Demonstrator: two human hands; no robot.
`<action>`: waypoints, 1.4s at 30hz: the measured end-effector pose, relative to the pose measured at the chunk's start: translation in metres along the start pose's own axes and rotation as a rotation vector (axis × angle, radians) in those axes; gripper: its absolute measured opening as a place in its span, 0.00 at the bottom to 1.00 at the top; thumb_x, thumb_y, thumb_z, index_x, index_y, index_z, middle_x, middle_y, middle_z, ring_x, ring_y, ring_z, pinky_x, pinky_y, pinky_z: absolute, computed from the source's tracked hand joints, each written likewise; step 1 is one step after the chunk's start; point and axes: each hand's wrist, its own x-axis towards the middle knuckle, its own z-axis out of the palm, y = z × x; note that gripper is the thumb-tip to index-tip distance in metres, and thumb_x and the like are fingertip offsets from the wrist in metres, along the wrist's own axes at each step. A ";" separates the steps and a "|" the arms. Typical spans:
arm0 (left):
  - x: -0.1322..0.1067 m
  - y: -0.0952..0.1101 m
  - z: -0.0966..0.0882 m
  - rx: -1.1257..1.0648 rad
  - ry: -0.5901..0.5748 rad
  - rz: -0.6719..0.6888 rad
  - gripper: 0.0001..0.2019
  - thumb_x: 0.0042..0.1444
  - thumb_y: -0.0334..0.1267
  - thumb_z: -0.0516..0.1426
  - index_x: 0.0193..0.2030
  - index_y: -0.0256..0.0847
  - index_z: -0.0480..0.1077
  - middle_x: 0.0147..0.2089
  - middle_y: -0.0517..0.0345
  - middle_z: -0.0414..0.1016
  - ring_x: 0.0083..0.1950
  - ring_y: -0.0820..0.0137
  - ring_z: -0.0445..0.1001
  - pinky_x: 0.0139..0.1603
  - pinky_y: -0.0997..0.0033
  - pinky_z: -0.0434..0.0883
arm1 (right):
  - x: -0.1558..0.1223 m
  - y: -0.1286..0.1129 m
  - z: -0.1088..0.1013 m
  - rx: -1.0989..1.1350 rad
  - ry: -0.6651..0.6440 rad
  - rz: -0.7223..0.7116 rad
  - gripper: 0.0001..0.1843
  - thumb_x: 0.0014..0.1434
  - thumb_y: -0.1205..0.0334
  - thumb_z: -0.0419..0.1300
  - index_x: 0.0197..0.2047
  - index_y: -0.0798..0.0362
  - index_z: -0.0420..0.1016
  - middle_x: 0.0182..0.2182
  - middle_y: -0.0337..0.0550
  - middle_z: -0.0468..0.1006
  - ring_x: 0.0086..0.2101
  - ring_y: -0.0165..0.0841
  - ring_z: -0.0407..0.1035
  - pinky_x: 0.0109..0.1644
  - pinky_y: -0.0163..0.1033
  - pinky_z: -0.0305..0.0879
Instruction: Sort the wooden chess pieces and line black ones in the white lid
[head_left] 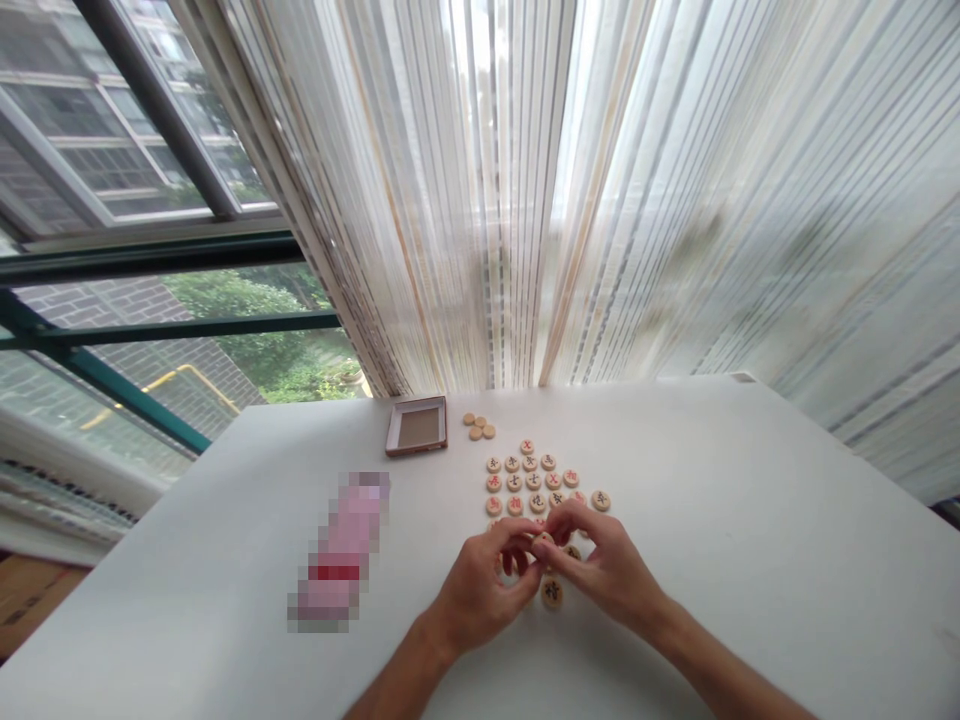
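Several round wooden chess pieces (531, 477) with red and black characters lie face up in rows on the white table (750, 520). My left hand (484, 585) and my right hand (604, 560) meet just in front of the rows, fingers curled, both pinching one wooden piece (541, 541) between their fingertips. Another piece (553, 593) lies on the table just under my hands. Some pieces are hidden behind my fingers.
A small open box (417, 426) with a brown inside sits at the table's far side, with three blank-faced pieces (478, 427) beside it. A blurred pink object (341, 550) lies to the left. Striped sheer curtains (600, 190) and a window (135, 200) stand behind the table.
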 end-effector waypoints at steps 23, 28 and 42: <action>0.026 -0.020 -0.028 -0.108 0.282 -0.112 0.11 0.62 0.41 0.61 0.48 0.43 0.67 0.39 0.58 0.77 0.33 0.74 0.73 0.31 0.77 0.68 | 0.013 0.023 -0.030 -0.030 0.284 0.004 0.11 0.66 0.53 0.61 0.47 0.49 0.77 0.42 0.46 0.82 0.40 0.39 0.76 0.44 0.41 0.74; 0.057 -0.036 -0.047 -0.171 0.347 -0.163 0.15 0.58 0.43 0.63 0.47 0.42 0.66 0.37 0.58 0.77 0.33 0.73 0.74 0.33 0.76 0.71 | 0.029 0.065 -0.056 -0.048 0.573 0.130 0.16 0.63 0.47 0.61 0.45 0.50 0.77 0.40 0.48 0.82 0.40 0.41 0.77 0.47 0.45 0.73; 0.138 -0.062 -0.048 0.161 0.229 -0.307 0.09 0.56 0.41 0.63 0.41 0.41 0.73 0.36 0.51 0.83 0.39 0.65 0.81 0.43 0.68 0.75 | 0.039 0.100 -0.065 -0.018 0.626 0.242 0.19 0.59 0.46 0.60 0.43 0.52 0.78 0.36 0.48 0.82 0.38 0.41 0.77 0.42 0.43 0.72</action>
